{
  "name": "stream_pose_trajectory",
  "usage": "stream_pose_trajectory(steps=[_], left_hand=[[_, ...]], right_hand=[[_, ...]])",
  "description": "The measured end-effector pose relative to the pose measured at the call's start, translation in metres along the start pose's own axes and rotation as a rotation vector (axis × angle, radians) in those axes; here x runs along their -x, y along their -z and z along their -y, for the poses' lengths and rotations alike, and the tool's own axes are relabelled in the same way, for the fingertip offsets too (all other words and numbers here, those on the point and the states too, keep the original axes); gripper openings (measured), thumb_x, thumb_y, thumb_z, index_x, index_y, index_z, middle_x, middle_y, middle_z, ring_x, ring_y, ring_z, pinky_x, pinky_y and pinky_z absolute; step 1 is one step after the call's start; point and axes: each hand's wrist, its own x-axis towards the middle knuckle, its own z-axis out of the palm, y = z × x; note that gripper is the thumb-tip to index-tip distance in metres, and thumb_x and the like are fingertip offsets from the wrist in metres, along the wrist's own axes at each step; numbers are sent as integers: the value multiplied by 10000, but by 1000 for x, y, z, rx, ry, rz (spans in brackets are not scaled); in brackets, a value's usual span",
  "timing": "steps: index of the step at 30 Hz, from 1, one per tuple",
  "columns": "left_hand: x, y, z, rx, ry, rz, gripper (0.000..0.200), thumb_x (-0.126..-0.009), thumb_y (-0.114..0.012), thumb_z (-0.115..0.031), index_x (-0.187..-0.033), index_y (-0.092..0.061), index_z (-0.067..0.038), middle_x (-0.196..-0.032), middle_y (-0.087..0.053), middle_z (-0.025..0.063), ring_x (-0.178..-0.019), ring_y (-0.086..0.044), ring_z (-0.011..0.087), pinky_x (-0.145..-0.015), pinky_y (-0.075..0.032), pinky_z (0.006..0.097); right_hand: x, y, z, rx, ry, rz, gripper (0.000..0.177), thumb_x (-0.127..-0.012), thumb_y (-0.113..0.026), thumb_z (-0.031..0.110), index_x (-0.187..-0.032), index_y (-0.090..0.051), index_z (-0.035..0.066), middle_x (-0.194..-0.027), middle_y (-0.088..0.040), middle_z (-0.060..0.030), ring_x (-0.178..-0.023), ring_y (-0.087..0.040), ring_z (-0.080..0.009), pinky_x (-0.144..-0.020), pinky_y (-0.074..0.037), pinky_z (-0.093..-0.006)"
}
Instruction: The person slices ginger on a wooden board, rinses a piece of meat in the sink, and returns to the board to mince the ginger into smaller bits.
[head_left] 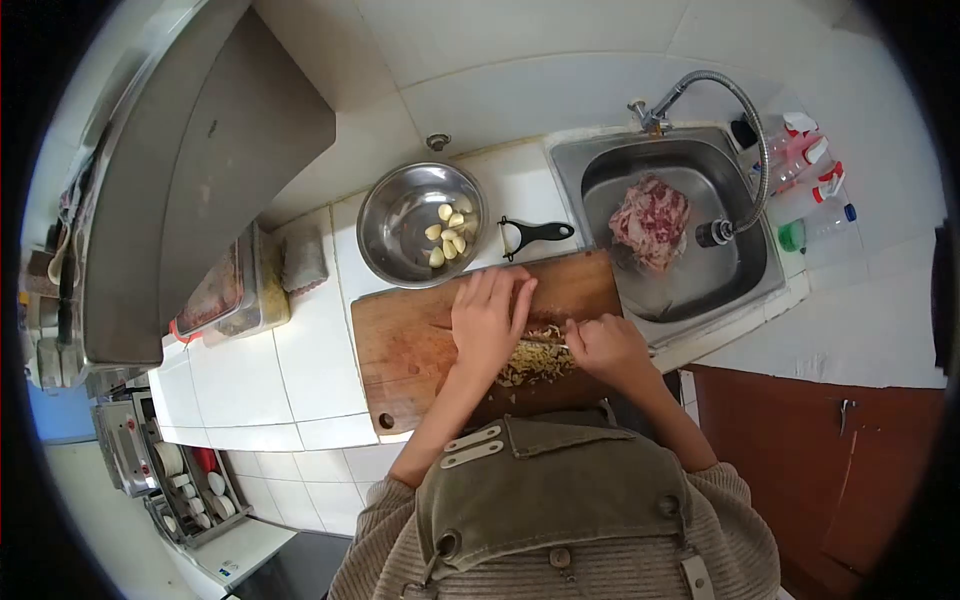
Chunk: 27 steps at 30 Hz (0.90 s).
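A wooden cutting board (395, 345) lies at the counter's front edge, with a pile of finely chopped pale yellow bits (535, 368) on it. My right hand (608, 350) is closed round the handle of a knife (549, 346), whose thin blade shows over the chopped pile. Fingers stretched out and thumb apart, my left hand (490, 318) rests over the middle of the board, just left of the pile. Part of the blade's far end is hidden by that hand.
Behind the board stand a steel bowl (385, 255) with several peeled garlic cloves (449, 236) and a black peeler (545, 232). To the right, a sink (600, 165) holds a chunk of raw meat (650, 222) under a flexible faucet (757, 130). Spray bottles (800, 195) stand beyond; a lidded container (262, 290) is left.
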Motion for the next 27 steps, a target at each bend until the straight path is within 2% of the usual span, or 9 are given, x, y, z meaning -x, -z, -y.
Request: stream_pose_trajectory(steps=[5, 8, 10, 13, 17, 18, 20, 25, 27], left_hand=[[-5, -18, 13, -43, -4, 27, 107, -881, -671, -173, -918, -625, -83, -835, -616, 63, -763, -591, 257, -668, -439, 373], [-8, -11, 7, -64, -40, 37, 125, -891, -659, -196, -929, -629, -81, -850, -624, 66, -776, -596, 261, -678, -446, 374], [-6, -6, 2, -40, 5, 11, 136, -893, -656, -208, -935, -632, -81, -858, -629, 62, -781, -598, 260, -683, -447, 378], [2, -16, 13, -46, 10, 46, 136, -890, -661, -206, -931, -630, -80, -858, -631, 61, -789, -604, 261, -691, -450, 376], [3, -18, 12, -16, 57, 65, 135, -885, -668, -213, -913, -636, -84, -857, -636, 61, -782, -607, 261, -694, -452, 377], [8, -19, 12, -11, 133, 92, 133, -882, -672, -213, -903, -640, -86, -854, -637, 56, -775, -606, 259, -692, -451, 376], [5, -17, 8, -74, 57, 59, 133, -886, -669, -215, -906, -652, -85, -852, -637, 59, -777, -611, 261, -688, -454, 380], [25, -13, -7, -7, 62, 91, 182, -881, -683, -230, -992, -662, -88, -868, -640, 60, -776, -602, 263, -682, -441, 381], [22, -12, -8, -48, 35, 126, 265, -878, -692, -236, -1085, -628, -84, -891, -643, 64, -798, -600, 267, -692, -437, 380]], right_hand=[[-3, -27, -11, -15, -51, -64, 418, -871, -618, 249, -508, -604, 42, -508, -566, -192, -458, -590, -357, -481, -511, -444], [-6, -17, -10, -71, -87, 44, 431, -878, -606, 262, -510, -605, 38, -513, -571, -195, -469, -596, -365, -494, -517, -452], [3, -15, -8, -23, 8, -87, 445, -892, -583, 279, -524, -612, 30, -518, -575, -198, -474, -599, -373, -509, -521, -466], [-5, -15, -1, -60, -121, 82, 454, -896, -569, 286, -525, -613, 28, -511, -574, -188, -488, -607, -371, -511, -520, -466], [1, -12, -5, -49, -116, 150, 471, -909, -547, 294, -523, -616, 33, -512, -576, -184, -508, -618, -372, -521, -524, -463], [9, -29, -13, -23, -56, 83, 473, -911, -545, 294, -522, -616, 34, -513, -579, -183, -513, -621, -369, -529, -529, -460], [13, -32, -17, 10, 10, -4, 474, -913, -543, 293, -521, -616, 36, -515, -581, -181, -517, -625, -367, -537, -533, -457], [24, -11, -3, -63, -107, 185, 462, -911, -550, 290, -528, -618, 41, -509, -575, -181, -499, -611, -366, -527, -524, -471], [26, -16, -7, -53, -81, 157, 464, -913, -548, 288, -525, -617, 43, -511, -575, -185, -500, -611, -368, -528, -523, -473]])
